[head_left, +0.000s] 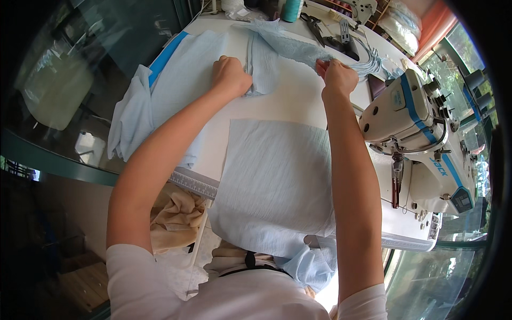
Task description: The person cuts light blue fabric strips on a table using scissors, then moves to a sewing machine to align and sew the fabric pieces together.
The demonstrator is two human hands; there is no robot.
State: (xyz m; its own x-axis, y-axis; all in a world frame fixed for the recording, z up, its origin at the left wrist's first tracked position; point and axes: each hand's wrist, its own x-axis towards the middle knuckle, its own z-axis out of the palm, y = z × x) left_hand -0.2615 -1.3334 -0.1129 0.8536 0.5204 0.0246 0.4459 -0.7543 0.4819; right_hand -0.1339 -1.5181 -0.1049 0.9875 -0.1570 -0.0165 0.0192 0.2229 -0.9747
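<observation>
Both arms reach forward over the white sewing table. My right hand (340, 78) is closed, pinching one end of a light blue fabric strip (290, 49). From there the strip runs left across the far part of the table and folds down towards my left hand (232, 78). That hand is a closed fist at the strip's hanging edge; its fingertips are turned away, but the cloth seems gripped there. A larger light blue fabric panel (280, 176) lies between my forearms, draping over the near table edge towards my lap.
On the right stands a white and blue sewing machine (405, 114). More light blue cloth (178, 80) is spread at the left. Black scissors (313, 28) and a teal thread cone (292, 9) sit at the back. A ruler strip (194, 183) follows the front edge; beige cloth (178, 216) lies below.
</observation>
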